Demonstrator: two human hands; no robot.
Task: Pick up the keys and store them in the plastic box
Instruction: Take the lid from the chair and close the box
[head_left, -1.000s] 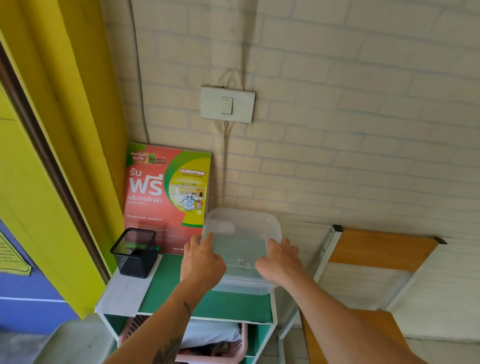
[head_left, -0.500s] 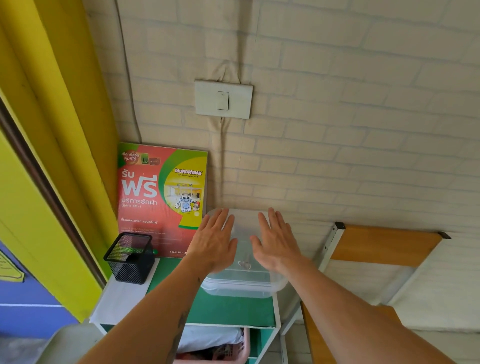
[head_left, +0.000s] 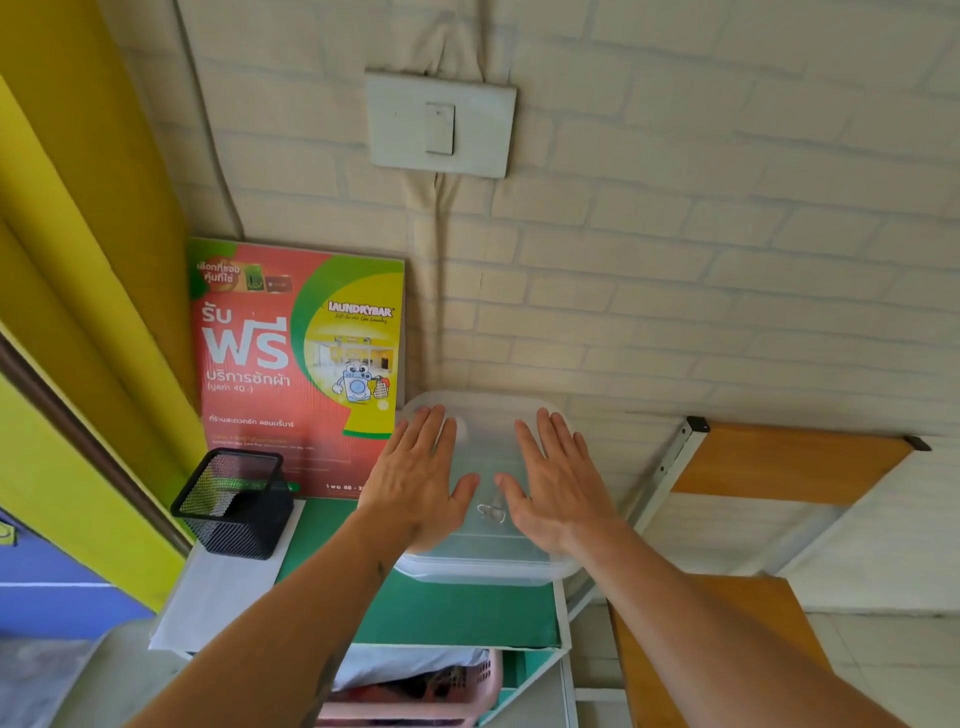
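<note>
Both palms lie flat on the lid of the plastic box (head_left: 485, 564), covering much of its top; the left hand (head_left: 418, 480) hides the lid's left part, the right hand (head_left: 556, 483) its right. Between the 2 thumbs, the keys (head_left: 491, 512) show only as a faint ring shape through the cloudy plastic, too hazy to count. The poster (head_left: 296, 364) has its lowest lines of print too small to read, its lower left corner behind the mesh pen holder (head_left: 236, 506). The pink basket (head_left: 415, 691) below the shelf (head_left: 467, 618) is cut by the bottom edge.
</note>
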